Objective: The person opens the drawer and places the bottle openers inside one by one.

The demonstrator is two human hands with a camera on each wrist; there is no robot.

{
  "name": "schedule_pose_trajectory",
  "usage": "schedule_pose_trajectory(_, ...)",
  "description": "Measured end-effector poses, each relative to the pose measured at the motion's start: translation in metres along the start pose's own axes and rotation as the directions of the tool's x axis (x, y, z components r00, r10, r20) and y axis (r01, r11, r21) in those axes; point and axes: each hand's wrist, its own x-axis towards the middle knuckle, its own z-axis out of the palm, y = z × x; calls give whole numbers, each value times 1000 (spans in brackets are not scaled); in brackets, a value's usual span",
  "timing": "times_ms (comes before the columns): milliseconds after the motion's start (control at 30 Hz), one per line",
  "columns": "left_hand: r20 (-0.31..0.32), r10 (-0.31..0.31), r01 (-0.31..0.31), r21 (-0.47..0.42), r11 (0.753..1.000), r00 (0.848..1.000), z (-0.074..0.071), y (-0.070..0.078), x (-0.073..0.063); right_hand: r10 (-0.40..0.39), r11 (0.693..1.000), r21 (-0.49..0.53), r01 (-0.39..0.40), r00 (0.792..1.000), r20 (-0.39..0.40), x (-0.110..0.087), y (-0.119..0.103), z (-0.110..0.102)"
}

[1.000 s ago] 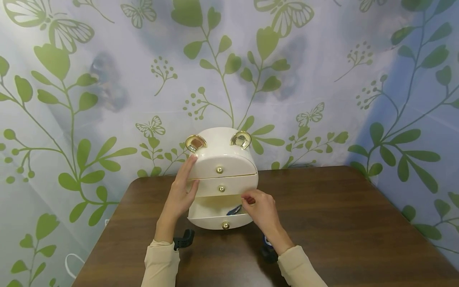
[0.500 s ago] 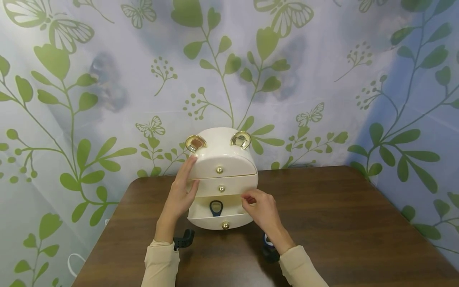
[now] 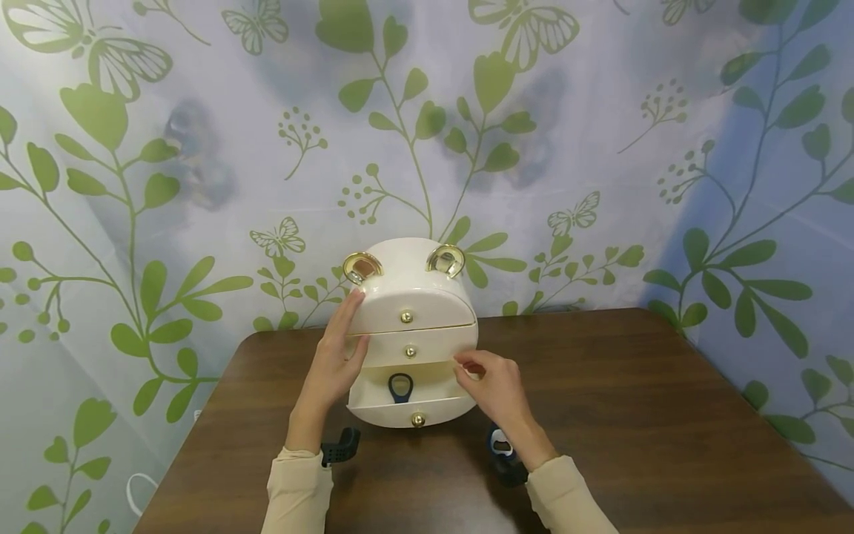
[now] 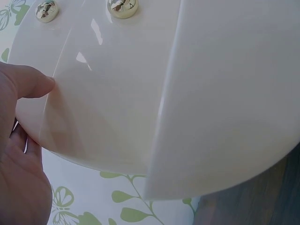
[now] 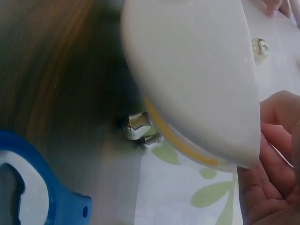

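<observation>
A white drawer box [image 3: 373,315] with gold ears and gold knobs stands on the table, its bottom drawer [image 3: 383,417] pulled out. Inside that drawer is a dark blue bottle opener [image 3: 402,398] with a ring-shaped head. My left hand [image 3: 333,365] rests along the box's left side. In the left wrist view its thumb [image 4: 37,83] touches the front at the seam between two drawers. My right hand [image 3: 495,386] is at the drawer's right corner, fingers loosely bent, nothing visible between them; the drawer's edge hides part of the fingers in the right wrist view.
A blue and white bottle opener [image 5: 55,192] lies on the brown wooden table [image 3: 620,415], beneath my right wrist. A leaf-patterned cloth [image 3: 427,133] hangs right behind the box. A white cord [image 3: 131,495] shows beyond the table's left edge.
The dark blue bottle opener has shifted from the drawer's right part to its left-middle part. My right hand has drawn slightly right, away from the opening. My left hand stays in place.
</observation>
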Motion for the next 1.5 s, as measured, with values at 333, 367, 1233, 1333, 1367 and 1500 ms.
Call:
schedule_pose_trajectory(333,-2,12,-12,0,1000,1000,1,-2,0,56,998,23,-56,998,-17,1,8,-12)
schedule_pose_trajectory(367,-1,10,-10,-1,1000,1000,1,-2,0,58,998,26,-58,998,-15,1,8,-13)
schedule_pose_trajectory(1233,2,5,-5,1,1000,1000,0,-1,2,52,997,-62,-48,996,73,-13,34,-34)
schedule_pose_trajectory(1333,2,1,-1,1,1000,1000,-1,0,1,38,997,-66,-33,995,87,-16,38,-37)
schedule_pose_trajectory(1367,2,1,-1,0,1000,1000,-1,0,1,35,998,-64,-29,995,92,-17,40,-38)
schedule_pose_trajectory(1500,6,-6,6,-3,1000,1000,-1,1,0,27,998,-55,-21,992,121,-20,45,-41)
